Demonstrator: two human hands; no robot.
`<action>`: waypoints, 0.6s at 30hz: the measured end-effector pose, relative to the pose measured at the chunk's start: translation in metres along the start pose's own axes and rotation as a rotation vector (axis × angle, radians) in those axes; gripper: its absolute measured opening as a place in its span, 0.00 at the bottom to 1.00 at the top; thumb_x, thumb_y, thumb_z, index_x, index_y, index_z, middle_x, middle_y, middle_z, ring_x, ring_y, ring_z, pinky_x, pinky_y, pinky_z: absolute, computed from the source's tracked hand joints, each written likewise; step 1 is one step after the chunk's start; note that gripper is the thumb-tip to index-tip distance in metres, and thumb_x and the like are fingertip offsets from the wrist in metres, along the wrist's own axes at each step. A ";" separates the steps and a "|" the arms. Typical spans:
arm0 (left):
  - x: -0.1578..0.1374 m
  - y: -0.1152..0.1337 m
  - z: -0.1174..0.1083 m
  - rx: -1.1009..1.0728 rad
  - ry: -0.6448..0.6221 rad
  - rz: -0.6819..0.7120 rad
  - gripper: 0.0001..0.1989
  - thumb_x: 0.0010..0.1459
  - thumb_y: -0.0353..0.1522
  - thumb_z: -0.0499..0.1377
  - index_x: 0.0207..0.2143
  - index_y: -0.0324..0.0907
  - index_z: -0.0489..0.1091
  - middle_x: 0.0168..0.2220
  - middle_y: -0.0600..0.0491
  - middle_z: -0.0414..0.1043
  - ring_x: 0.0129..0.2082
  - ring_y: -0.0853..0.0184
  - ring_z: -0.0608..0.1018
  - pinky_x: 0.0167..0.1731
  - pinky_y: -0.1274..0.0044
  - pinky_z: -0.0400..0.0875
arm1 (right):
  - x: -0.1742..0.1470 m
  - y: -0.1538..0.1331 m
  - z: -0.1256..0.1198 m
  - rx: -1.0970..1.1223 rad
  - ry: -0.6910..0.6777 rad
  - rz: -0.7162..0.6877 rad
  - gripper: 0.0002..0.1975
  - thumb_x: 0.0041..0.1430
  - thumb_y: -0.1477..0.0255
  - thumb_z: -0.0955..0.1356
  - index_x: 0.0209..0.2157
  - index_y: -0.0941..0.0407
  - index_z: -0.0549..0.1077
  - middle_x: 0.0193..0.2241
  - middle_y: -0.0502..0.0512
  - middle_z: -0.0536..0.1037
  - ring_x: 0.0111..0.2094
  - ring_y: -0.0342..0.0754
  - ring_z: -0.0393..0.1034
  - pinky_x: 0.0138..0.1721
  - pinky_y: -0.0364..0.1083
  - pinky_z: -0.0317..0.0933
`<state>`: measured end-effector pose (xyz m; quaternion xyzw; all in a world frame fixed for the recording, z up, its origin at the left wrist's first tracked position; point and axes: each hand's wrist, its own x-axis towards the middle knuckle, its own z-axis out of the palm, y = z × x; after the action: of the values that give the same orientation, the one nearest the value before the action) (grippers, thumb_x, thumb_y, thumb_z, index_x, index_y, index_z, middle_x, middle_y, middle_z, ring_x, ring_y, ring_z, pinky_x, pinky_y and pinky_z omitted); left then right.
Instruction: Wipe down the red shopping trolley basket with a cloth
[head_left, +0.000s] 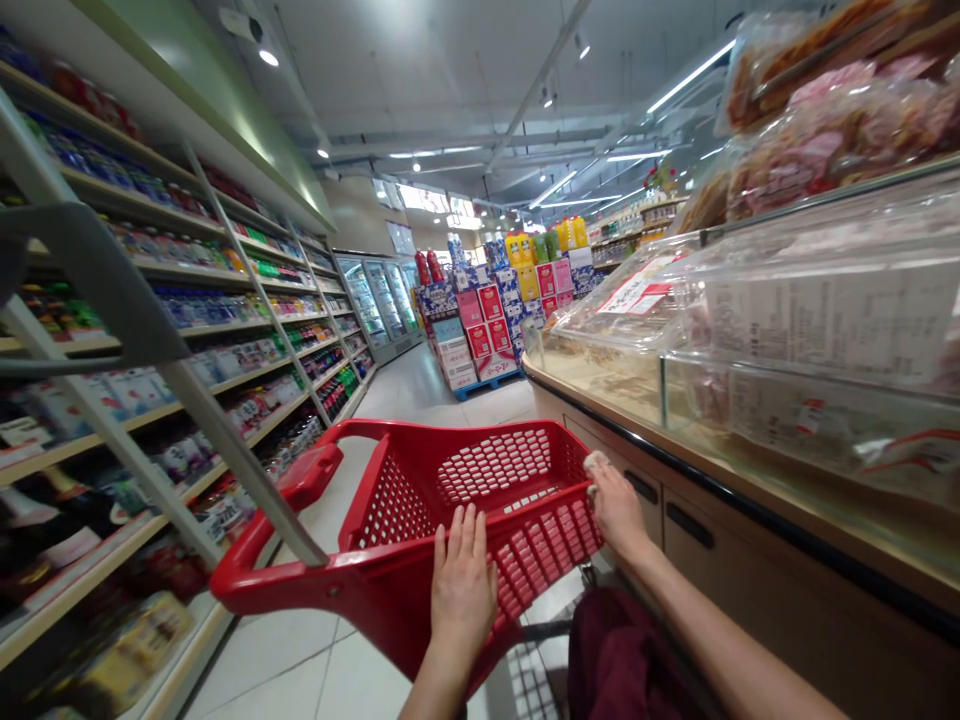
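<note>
A shopper's left hand (461, 585) lies flat, fingers together and extended, on the near wall of a red plastic shopping basket (420, 520) in a supermarket aisle. The right hand (616, 505) curls over the basket's rim at the corner toward 3 o'clock, with a small pale object, too small to identify, pressed under the fingers (598, 463). The basket sits low at centre frame, tilted, its perforated walls showing an empty interior, and its thick red handle (300, 500) loops out toward 9 o'clock. A dark maroon garment (622, 660) shows below the right forearm at 5 o'clock.

At 3 o'clock, just beside the basket, runs a wood-fronted display worktop (750, 540) carrying clear bins of loose packaged food (787, 330), with bagged snacks (832, 120) stacked above toward 1 o'clock. At 9 o'clock, grey-framed shelves (150, 330) hold rows of bottles and packets. The pale tiled floor (420, 385) leads toward 12 o'clock, where a stack of red and blue cartons (487, 320) stands on a blue pallet, topped with yellow and green jugs (540, 245). Glass-doored coolers (379, 300) line the far wall at 11 o'clock.
</note>
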<state>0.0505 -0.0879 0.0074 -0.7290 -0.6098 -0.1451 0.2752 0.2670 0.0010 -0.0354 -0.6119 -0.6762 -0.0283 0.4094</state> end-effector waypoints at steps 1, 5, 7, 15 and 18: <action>0.000 0.001 0.000 -0.002 0.004 -0.002 0.24 0.53 0.34 0.46 0.54 0.39 0.57 0.56 0.49 0.56 0.57 0.61 0.56 0.55 0.65 0.51 | -0.002 -0.003 0.000 0.015 -0.005 -0.051 0.24 0.51 0.83 0.55 0.50 0.61 0.65 0.53 0.61 0.63 0.55 0.50 0.53 0.54 0.55 0.49; 0.000 0.002 -0.001 -0.012 0.016 0.007 0.24 0.53 0.34 0.46 0.54 0.39 0.57 0.56 0.49 0.57 0.57 0.61 0.56 0.55 0.65 0.50 | -0.006 -0.018 -0.001 0.073 -0.106 -0.311 0.25 0.52 0.83 0.56 0.52 0.57 0.63 0.53 0.56 0.64 0.56 0.48 0.52 0.56 0.53 0.47; 0.000 0.003 -0.001 -0.014 0.008 0.007 0.25 0.53 0.34 0.46 0.54 0.39 0.56 0.56 0.50 0.56 0.57 0.61 0.56 0.55 0.65 0.50 | -0.002 -0.012 -0.005 0.026 -0.113 -0.198 0.23 0.53 0.82 0.56 0.50 0.59 0.65 0.52 0.58 0.65 0.55 0.50 0.55 0.54 0.54 0.49; 0.001 0.010 0.001 -0.012 0.023 -0.013 0.25 0.52 0.31 0.46 0.54 0.37 0.57 0.57 0.48 0.54 0.58 0.60 0.55 0.55 0.64 0.50 | -0.008 -0.022 0.000 0.045 -0.083 -0.264 0.26 0.51 0.84 0.56 0.52 0.58 0.62 0.53 0.56 0.63 0.56 0.48 0.51 0.56 0.53 0.47; 0.000 0.011 0.002 -0.013 0.018 0.014 0.26 0.51 0.31 0.46 0.54 0.37 0.55 0.57 0.48 0.54 0.58 0.61 0.54 0.56 0.64 0.50 | -0.005 -0.017 -0.002 0.044 -0.087 -0.220 0.25 0.51 0.83 0.56 0.51 0.58 0.64 0.53 0.57 0.63 0.56 0.49 0.52 0.55 0.54 0.48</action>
<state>0.0610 -0.0879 0.0035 -0.7339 -0.6010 -0.1537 0.2768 0.2530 -0.0078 -0.0292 -0.5255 -0.7567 -0.0313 0.3876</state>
